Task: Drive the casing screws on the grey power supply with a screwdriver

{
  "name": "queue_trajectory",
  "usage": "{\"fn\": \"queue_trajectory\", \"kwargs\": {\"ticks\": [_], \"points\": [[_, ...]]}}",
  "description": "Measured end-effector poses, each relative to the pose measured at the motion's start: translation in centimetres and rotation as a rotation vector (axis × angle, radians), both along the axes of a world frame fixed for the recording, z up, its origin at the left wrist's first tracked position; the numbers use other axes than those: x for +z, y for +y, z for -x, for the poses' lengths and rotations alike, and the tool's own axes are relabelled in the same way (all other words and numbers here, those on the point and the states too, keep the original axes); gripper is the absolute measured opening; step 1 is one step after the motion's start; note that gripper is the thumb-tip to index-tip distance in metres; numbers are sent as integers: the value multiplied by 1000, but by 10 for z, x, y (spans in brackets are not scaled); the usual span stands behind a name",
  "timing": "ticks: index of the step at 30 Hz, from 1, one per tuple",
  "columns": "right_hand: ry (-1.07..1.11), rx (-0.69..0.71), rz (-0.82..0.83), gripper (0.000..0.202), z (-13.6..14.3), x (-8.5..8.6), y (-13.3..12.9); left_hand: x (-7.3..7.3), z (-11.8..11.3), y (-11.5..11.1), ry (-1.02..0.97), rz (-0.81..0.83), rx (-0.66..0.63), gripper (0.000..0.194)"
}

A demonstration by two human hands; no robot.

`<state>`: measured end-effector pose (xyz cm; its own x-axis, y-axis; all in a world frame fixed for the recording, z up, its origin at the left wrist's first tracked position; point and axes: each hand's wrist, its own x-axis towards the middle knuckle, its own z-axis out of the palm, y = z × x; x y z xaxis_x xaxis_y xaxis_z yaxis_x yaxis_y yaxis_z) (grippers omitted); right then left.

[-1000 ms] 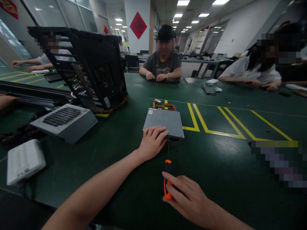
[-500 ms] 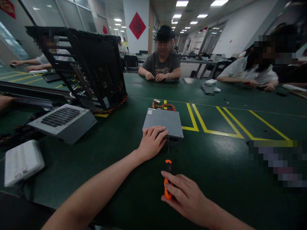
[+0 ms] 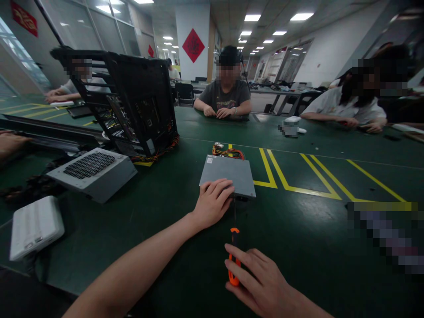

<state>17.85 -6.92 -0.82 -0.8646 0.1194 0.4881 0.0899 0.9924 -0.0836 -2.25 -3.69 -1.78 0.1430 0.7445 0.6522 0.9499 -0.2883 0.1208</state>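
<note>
A flat grey computer power supply [image 3: 227, 170] lies on the green table ahead of me, its coloured cables [image 3: 230, 152] bunched behind it. My left hand [image 3: 213, 203] grips its near edge, fingers laid over the top and thumb side against the front. My right hand [image 3: 256, 278] holds a screwdriver [image 3: 233, 256] by its orange and black handle, between the fingers and thumb. The screwdriver's thin shaft points away from me and meets the near face of the power supply. Shadow at that face hides the tip.
On the left stand a black computer case [image 3: 132, 101], a second power supply [image 3: 96, 172] with a fan grille, and a white box [image 3: 36, 227]. Yellow tape lines [image 3: 308, 192] mark the table at right. Other people sit across the table, and a co-worker's hand [image 3: 13, 143] shows far left.
The whole view has shifted slightly, so everything sits a little lower and to the right. Both hands keep their holds; the screwdriver still meets the power supply.
</note>
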Motion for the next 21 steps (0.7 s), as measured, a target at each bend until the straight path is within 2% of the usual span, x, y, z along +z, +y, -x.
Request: {"fn": "queue_trajectory", "kwargs": {"ticks": [7,15,21], "points": [[21,-58,-7,22,1,-2,-1,1,-1,0,-18,2,-5,27],[11,-28,-79,33,3,-7,3,7,2,-5,-35,18,-59,32],[41,-15,-92,30,3,-7,4,5,0,-3,-32,-2,-37,30]]}}
